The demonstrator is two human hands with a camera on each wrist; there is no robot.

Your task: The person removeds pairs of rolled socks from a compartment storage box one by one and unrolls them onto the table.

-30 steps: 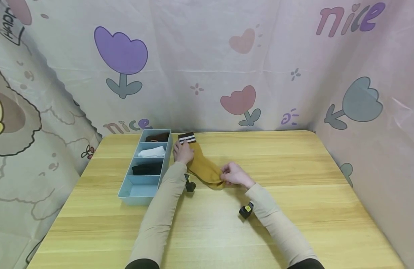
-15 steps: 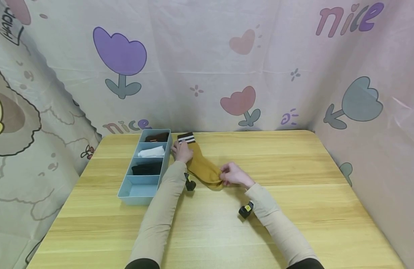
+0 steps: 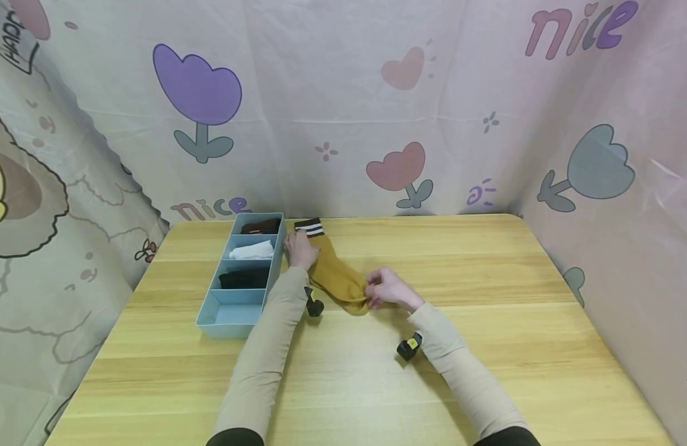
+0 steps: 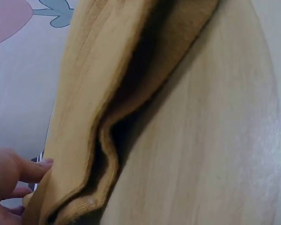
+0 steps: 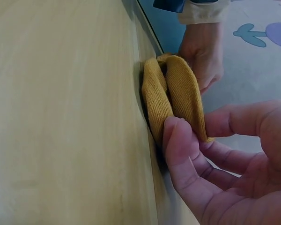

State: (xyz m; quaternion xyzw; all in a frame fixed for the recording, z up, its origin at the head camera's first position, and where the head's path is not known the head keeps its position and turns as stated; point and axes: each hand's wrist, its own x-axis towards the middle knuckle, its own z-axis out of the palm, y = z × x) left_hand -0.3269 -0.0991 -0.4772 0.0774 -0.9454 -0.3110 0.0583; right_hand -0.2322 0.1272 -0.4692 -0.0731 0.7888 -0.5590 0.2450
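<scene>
A pair of mustard socks (image 3: 337, 276), layered together, lies slantwise on the table, its dark cuff with white stripes at the far left end. Just below that cuff, my left hand (image 3: 302, 250) holds the edge of the socks; in the left wrist view its fingers (image 4: 30, 171) are bent at the fabric, partly hidden. At the toe end my right hand (image 3: 389, 288) pinches the fabric between thumb and fingers. The right wrist view shows two folds of yellow knit (image 5: 178, 89) standing slightly up from the table at that pinch.
Left of the socks stands a light blue box (image 3: 205, 324) with compartments in a row. A dark brown bundle (image 3: 261, 227), a white bundle (image 3: 251, 251) and a black bundle (image 3: 244, 279) fill the farther ones. A patterned cloth (image 3: 321, 93) hangs behind the wooden table (image 3: 354, 390).
</scene>
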